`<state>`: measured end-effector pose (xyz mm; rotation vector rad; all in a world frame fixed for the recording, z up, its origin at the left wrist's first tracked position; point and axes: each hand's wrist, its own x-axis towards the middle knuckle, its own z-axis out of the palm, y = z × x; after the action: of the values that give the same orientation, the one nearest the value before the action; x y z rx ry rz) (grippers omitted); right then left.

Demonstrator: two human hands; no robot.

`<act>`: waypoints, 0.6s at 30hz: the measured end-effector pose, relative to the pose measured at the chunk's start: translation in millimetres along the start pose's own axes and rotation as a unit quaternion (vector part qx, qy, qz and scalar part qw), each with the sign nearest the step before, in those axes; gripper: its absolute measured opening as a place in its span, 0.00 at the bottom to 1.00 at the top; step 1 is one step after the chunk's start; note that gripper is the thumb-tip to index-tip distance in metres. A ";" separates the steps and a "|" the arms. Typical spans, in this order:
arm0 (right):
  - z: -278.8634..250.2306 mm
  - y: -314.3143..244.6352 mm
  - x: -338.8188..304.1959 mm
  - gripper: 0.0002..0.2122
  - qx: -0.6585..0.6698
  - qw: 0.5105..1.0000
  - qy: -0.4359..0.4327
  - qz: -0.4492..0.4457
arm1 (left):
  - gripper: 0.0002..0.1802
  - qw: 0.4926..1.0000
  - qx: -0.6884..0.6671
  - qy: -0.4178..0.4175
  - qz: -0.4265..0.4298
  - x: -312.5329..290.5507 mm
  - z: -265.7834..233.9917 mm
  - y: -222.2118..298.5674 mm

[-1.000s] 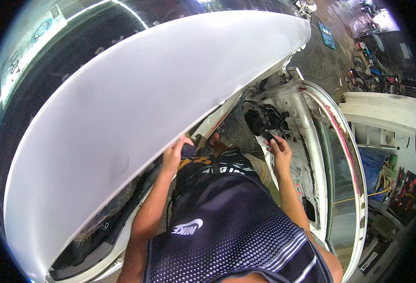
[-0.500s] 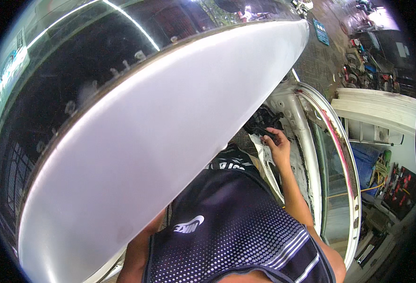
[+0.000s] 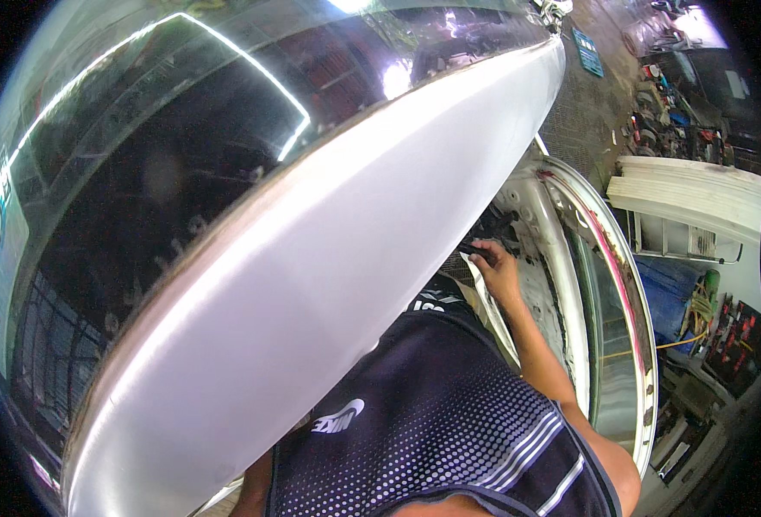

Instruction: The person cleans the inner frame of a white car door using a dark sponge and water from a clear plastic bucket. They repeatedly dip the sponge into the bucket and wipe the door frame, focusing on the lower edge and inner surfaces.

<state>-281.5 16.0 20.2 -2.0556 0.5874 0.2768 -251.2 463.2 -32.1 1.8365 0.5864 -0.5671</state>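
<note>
My right hand (image 3: 499, 270) is by the open door gap of a car, thumb and fingers closed on a slim black part (image 3: 474, 250). I cannot make out its exact kind, and its far end goes out of sight behind the roof edge. Dark parts (image 3: 494, 226) and a white door pillar (image 3: 518, 202) lie just past the fingers. A silver-white car roof (image 3: 311, 319) slants across the front of me. Only my left upper arm (image 3: 258, 487) shows at the lower edge; that roof hides my left hand.
A white-framed car door (image 3: 643, 379) with a glass window stands open on my right. Dark windshield glass (image 3: 182, 189) runs along the roof's far edge. Farther right are stacked pale panels (image 3: 691, 194), a blue drum (image 3: 663, 297) and a red-and-black tool tray (image 3: 736, 345).
The view has shifted, with the roof now lower and farther right. My right hand has moved slightly left and down toward the roof edge, keeping the black part between its fingers.
</note>
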 end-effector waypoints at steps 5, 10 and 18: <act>-6.3 3.8 3.9 0.14 -0.079 0.997 -0.005 -0.019 | 0.30 0.994 0.102 0.017 -0.021 1.1 -8.7 -19.7; -13.9 25.7 4.2 0.14 -0.073 0.997 -0.009 -0.003 | 0.32 0.986 0.155 0.003 -0.065 3.0 -25.4 -58.1; -25.9 17.2 7.9 0.13 -0.079 0.996 -0.030 0.042 | 0.31 0.957 0.279 -0.002 -0.082 1.4 -47.6 -102.7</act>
<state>-284.4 -15.9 17.9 -2.1684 0.6345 0.4450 -310.4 539.5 -91.0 2.3273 0.6209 -0.9171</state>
